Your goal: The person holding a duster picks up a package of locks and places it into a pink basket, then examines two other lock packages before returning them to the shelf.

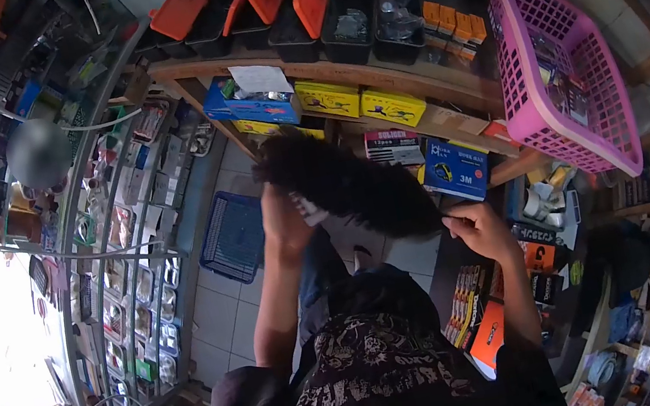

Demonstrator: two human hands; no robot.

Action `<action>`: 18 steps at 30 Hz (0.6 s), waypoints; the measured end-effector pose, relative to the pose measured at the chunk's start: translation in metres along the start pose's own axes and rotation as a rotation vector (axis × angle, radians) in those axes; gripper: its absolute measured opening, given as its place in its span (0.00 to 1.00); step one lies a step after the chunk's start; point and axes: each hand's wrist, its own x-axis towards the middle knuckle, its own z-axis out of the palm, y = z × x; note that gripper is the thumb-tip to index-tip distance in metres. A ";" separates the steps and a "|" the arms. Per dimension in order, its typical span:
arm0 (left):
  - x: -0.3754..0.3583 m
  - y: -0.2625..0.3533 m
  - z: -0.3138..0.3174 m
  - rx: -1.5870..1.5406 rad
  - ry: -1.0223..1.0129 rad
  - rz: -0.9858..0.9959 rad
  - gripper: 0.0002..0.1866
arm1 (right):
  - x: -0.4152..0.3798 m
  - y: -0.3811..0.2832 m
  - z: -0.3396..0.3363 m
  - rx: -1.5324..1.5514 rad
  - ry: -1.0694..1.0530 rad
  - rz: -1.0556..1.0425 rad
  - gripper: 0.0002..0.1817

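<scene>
A dark, fluffy duster (357, 184) stretches between my two hands, in front of the wooden shelves. My left hand (285, 220) is at its left end, partly covered by the dark fibres, and what its fingers do is hard to see. At the right end, my right hand (479, 230) pinches the tip of the duster between thumb and fingers. Just behind the duster are a blue 3M box (453, 170), a Soligen box (392, 145) and yellow boxes (393, 107).
A pink basket (533, 92) sits at the upper right. Black bins with orange lids (311, 1) line the top shelf. A blue basket (229, 239) rests on the tiled floor. Glass shelving (144, 250) with small goods stands at the left.
</scene>
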 end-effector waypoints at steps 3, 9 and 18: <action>-0.003 -0.042 0.021 -0.065 -0.072 -0.070 0.24 | 0.004 0.002 0.010 0.026 0.043 -0.024 0.11; 0.017 -0.031 0.007 -0.199 -0.344 -0.154 0.24 | -0.012 0.022 0.014 0.082 0.065 -0.011 0.14; 0.039 -0.058 0.007 -0.141 -0.220 -0.128 0.29 | -0.011 0.019 0.048 0.226 0.185 0.052 0.19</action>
